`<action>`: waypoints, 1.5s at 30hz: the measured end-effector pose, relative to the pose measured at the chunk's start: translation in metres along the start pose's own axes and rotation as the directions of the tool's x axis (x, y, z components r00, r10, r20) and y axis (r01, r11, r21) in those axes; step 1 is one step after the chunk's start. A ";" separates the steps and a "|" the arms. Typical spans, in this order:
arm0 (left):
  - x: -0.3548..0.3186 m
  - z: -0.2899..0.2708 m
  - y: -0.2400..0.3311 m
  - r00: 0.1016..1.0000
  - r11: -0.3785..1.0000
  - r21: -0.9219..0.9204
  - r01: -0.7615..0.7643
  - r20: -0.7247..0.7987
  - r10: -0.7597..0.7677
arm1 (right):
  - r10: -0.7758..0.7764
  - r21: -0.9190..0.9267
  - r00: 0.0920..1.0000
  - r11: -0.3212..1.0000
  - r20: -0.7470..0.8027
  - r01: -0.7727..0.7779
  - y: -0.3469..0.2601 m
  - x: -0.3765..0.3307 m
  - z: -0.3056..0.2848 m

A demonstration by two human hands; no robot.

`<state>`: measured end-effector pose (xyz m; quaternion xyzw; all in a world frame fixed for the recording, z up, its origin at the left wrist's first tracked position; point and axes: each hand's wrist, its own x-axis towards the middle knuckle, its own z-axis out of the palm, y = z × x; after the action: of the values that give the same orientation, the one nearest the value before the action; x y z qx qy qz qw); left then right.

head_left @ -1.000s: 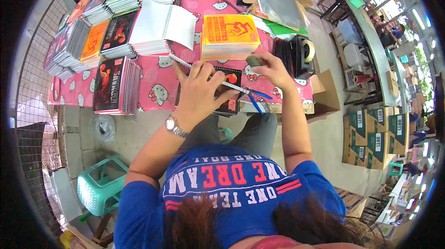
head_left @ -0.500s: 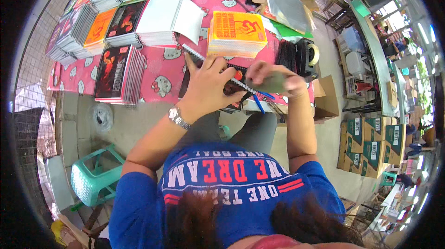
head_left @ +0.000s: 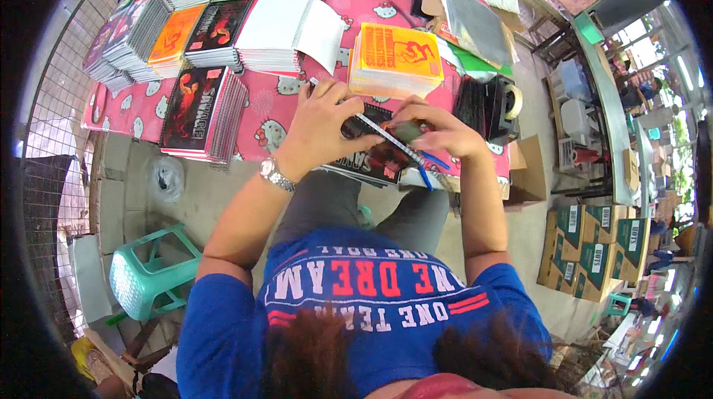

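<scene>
A black-covered spiral notebook [head_left: 382, 155] lies slanted at the table's near edge, its binding running diagonally between my hands. My left hand [head_left: 321, 129] holds it, fingers curled over the upper end of the binding and thumb on the cover. In the curled fingers of my right hand [head_left: 444, 130] is a small dull-green object [head_left: 408, 130]; its kind is unclear because the fingers partly cover it. That object is at the binding, to the right of my left hand. Blue pens [head_left: 426, 176] lie beside the notebook's lower right end.
Beyond my hands stands a stack of orange notebooks [head_left: 397, 61]. Notebook piles [head_left: 215, 31] fill the table's left side, and a separate black-covered stack [head_left: 197, 118] sits nearer. At right are a tape dispenser [head_left: 505, 108], plastic sheets [head_left: 475, 21] and a carton [head_left: 529, 172]. A green stool [head_left: 152, 273] stands lower left.
My right hand, blurred before, has moved left with the green object onto the binding. My left hand stays on the notebook. The whole view has shifted slightly.
</scene>
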<state>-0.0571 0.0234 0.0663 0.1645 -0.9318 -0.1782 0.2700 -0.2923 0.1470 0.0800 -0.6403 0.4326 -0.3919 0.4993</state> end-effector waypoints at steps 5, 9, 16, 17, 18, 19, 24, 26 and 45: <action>0.001 -0.005 0.001 1.000 1.000 0.013 -0.011 -0.017 0.011 | 0.016 -0.023 1.000 1.000 -0.020 -0.016 -0.006 0.002 0.001; 0.003 -0.006 -0.001 1.000 1.000 -0.006 -0.008 -0.020 0.008 | 0.007 0.153 1.000 0.988 0.008 -0.008 -0.013 0.008 0.002; 0.004 -0.008 -0.003 1.000 1.000 0.001 -0.028 0.006 0.028 | -0.123 0.255 0.991 0.961 0.056 0.105 0.000 0.018 0.003; 0.000 -0.006 -0.003 0.999 0.999 -0.004 -0.036 -0.001 0.036 | -0.022 0.038 0.998 0.999 0.053 0.020 -0.001 0.023 0.000; -0.002 -0.004 -0.003 0.999 0.999 -0.009 -0.049 -0.017 0.049 | 0.077 -0.189 0.997 0.979 0.027 -0.070 -0.003 0.027 -0.004; -0.002 -0.003 -0.003 0.998 0.998 -0.014 -0.061 -0.033 0.061 | -0.201 0.521 0.979 0.832 -0.034 0.189 0.004 0.022 0.012; 0.001 -0.007 -0.002 0.999 0.999 -0.021 -0.034 0.018 0.035 | -0.022 -0.080 1.000 0.996 0.018 0.023 -0.006 0.036 0.002; 0.004 -0.007 -0.003 0.998 0.997 -0.039 -0.061 -0.026 0.060 | -0.318 0.582 0.948 0.772 0.006 0.256 -0.009 0.033 0.012; 0.001 -0.020 -0.024 1.000 0.975 -0.222 -0.001 -0.024 -0.005 | 0.143 -0.033 0.988 0.989 0.051 -0.142 -0.015 0.060 0.001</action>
<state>-0.0414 -0.0034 0.0724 0.1363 -0.9025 -0.2795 0.2980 -0.2696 0.0922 0.0987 -0.6253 0.4695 -0.3317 0.5278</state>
